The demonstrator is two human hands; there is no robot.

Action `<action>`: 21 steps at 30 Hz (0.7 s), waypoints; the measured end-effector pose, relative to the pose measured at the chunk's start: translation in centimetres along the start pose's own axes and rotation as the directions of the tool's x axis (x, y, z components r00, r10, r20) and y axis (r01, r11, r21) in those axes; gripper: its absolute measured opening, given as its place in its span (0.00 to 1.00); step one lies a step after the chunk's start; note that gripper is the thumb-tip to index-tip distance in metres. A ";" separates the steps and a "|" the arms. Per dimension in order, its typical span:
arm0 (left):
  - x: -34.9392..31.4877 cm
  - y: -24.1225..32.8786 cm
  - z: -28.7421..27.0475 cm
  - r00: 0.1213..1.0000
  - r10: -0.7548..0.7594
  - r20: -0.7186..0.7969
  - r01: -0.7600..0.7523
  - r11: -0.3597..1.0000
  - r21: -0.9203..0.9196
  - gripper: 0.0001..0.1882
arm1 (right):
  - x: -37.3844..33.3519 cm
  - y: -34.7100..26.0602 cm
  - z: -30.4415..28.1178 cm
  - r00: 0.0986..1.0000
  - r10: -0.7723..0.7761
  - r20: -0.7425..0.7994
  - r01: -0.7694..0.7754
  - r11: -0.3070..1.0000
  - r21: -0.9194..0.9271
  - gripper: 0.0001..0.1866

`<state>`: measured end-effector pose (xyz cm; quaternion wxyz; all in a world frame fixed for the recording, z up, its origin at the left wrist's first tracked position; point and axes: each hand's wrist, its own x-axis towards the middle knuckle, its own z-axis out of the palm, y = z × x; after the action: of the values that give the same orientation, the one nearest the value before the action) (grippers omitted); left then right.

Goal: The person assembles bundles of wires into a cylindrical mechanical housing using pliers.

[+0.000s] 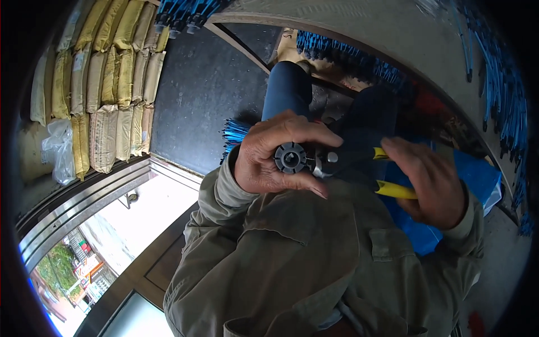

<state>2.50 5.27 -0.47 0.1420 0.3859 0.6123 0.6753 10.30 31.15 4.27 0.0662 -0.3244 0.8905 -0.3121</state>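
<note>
My left hand (261,154) is curled round a dark round part (290,157) with a slotted rim and a hole in its middle. Its thumb and a finger reach forward on either side of a metal tool head (325,162), which lies close against that part. My right hand (429,180) grips the yellow-sleeved handles (396,190) of what looks like a pair of pliers, the handles spread apart. Between handles and head the tool is dark and hard to make out. Both hands are above my lap.
Blue-and-black thin pieces (234,135) lie bundled beside my left wrist. More hang along a bench (348,19) at the right and far side. Filled sacks (104,126) are stacked at left, near a bright doorway (163,194). A blue sheet (474,174) is beyond my right hand.
</note>
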 end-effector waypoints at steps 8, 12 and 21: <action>0.7 -0.8 -0.7 0.987 0.103 0.127 -0.108 0.994 0.033 0.34 | 0.6 3.2 -1.5 0.960 -0.044 0.277 -0.134 0.797 0.589 0.25; 0.2 -0.6 0.2 0.998 0.069 0.006 -0.069 0.991 0.114 0.34 | 0.9 1.6 1.2 1.000 0.004 0.029 -0.006 0.999 0.045 0.21; 0.1 -0.4 0.8 0.990 0.002 -0.142 0.018 0.989 0.144 0.34 | 2.0 2.0 1.7 0.971 -0.071 -0.229 -0.048 0.877 -0.478 0.17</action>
<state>2.87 5.95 -0.85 0.0725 0.3438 0.6698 0.6542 8.23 30.23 1.94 -0.1259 -0.2959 0.9394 -0.1188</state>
